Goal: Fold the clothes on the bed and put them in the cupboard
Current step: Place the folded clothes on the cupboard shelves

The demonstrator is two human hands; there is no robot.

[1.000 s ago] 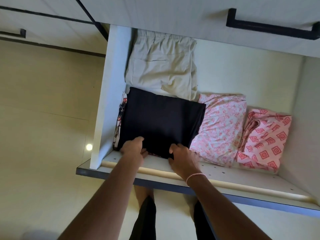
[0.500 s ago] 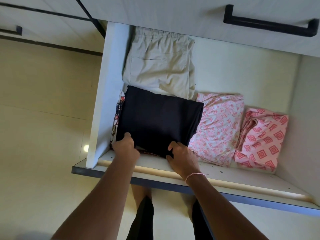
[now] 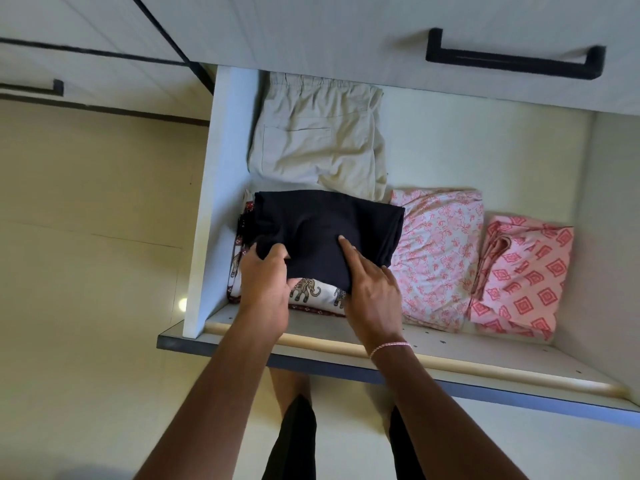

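Cupboard shelf (image 3: 450, 344) holds black folded garment (image 3: 329, 216), long axis left-right.

Home: a cupboard shelf (image 3: 450, 351) with folded pink clothes (image 3: 440, 254) right of the grip (image 3: 375, 299), a black door handle (image 3: 512, 60) beyond it.

Both forearms were bare. A thin pink-and-white bracelet (image 3: 389, 348) circled the right wrist, just in front of the shelf (image 3: 485, 367) edge. Below that edge, black legwear (image 3: 294, 441), perhaps shorts, covered both legs.
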